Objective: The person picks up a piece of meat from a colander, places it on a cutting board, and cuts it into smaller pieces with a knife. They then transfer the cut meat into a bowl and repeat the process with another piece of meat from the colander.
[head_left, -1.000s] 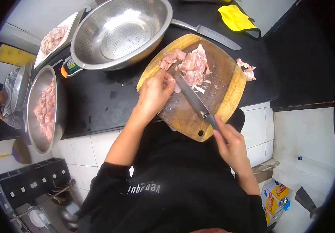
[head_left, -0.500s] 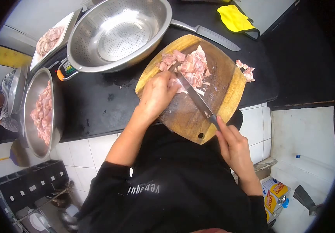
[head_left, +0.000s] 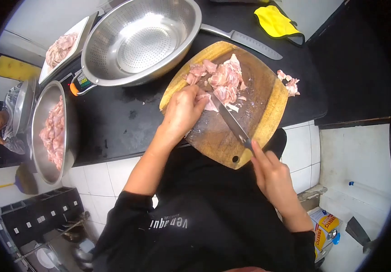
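A wooden cutting board (head_left: 263, 104) lies at the counter's edge in front of me, with raw chicken pieces (head_left: 228, 77) heaped near its far side. My left hand (head_left: 181, 109) has its fingers curled down on a piece of raw chicken (head_left: 211, 103) at the board's left part; the fingertips are partly hidden. Wrapped round a dark handle, my right hand (head_left: 271, 171) holds a knife (head_left: 232, 119). The blade slants up and left across the board, its tip beside the piece under my left fingers and next to the heap.
A steel colander (head_left: 168, 68) stands behind the board, and a second knife (head_left: 254, 44) lies beside it. To the left is a steel bowl (head_left: 70, 145) of raw chicken. Scraps (head_left: 290, 83) and a yellow cloth (head_left: 275, 21) lie on the right. Another person (head_left: 7, 124) is at far left.
The view has shifted slightly. The knife and my right hand have moved a little down; my left hand stays on the chicken piece.
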Tool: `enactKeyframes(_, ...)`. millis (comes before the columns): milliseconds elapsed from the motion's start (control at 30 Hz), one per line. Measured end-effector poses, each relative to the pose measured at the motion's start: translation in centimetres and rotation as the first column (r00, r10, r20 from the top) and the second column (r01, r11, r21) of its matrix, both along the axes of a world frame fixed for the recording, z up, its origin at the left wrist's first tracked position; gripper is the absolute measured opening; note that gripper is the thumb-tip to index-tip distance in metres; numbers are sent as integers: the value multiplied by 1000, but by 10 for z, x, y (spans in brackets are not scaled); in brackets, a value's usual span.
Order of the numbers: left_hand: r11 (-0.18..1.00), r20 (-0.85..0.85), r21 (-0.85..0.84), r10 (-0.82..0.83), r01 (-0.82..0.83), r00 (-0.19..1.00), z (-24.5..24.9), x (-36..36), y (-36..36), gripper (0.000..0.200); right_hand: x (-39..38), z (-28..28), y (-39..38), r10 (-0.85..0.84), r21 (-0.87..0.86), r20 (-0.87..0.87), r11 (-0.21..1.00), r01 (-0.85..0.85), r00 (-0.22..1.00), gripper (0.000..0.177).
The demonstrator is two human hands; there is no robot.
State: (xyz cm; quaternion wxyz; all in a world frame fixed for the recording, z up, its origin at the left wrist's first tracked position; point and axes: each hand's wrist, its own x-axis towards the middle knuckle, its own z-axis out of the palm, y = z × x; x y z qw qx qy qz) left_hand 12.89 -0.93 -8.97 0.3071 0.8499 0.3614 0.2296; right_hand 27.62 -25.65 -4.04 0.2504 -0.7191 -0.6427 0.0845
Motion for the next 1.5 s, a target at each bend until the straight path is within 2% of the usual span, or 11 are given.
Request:
enactKeyframes(67, 999, 15, 36, -15, 14, 1000, -1, -1, -2, 21, -1, 8, -6, -30, -108, 29, 994, 33, 999, 51)
enactKeyframes(167, 997, 5, 16, -72, 72, 997, 6, -4, -6, 19, 1, -1, 12, -28, -38, 19, 999, 29, 999, 52)
enactKeyframes(233, 993, 65, -114, 4, 4, 998, 6, -8, -9, 16, 1, -6, 12, -25, -24, 34, 999, 26, 999, 51)
enactKeyframes(600, 989, 102, -124, 97, -84, 990, 11, -11, -10, 14, 2, 13, -6, -20, -86, 19, 996, 21, 1000, 49)
enactKeyframes(700, 976, 308, -218, 63, 6, 949, 25, -24, -27, 12, -1, 3, 2, -15, -47, 59, 999, 18, 998, 49)
enactKeyframes(867, 961, 395, -184, 266, -208, 879, 45, -37, 1, 15, 6, 10, -13, -17, -47, 31, 999, 19, 999, 45)
enactKeyframes(967, 978, 185, 207, -15, -24, 983, 42, -21, 8, 18, 18, 4, -15, -21, -22, -82, 1000, 20, 996, 44)
enactKeyframes(1067, 953, 177, 302, -38, -17, 983, 35, 2, 23, 22, 17, 8, -15, -45, -23, -231, 999, 40, 972, 44)
enactKeyframes(1167, 946, 2, 302, -125, 119, 992, 29, 4, 36, 28, 23, 8, -17, -79, 94, -343, 988, 118, 936, 42)
enactKeyframes(1333, 961, -67, 273, -35, 52, 997, 30, -12, 21, 46, 39, 14, -4, -231, 127, -216, 957, 262, 949, 42)
enactKeyframes(1500, 958, -128, 281, -12, 48, 992, 22, -2, 26, 59, 40, 1, 4, -186, 158, -252, 960, 230, 950, 41)
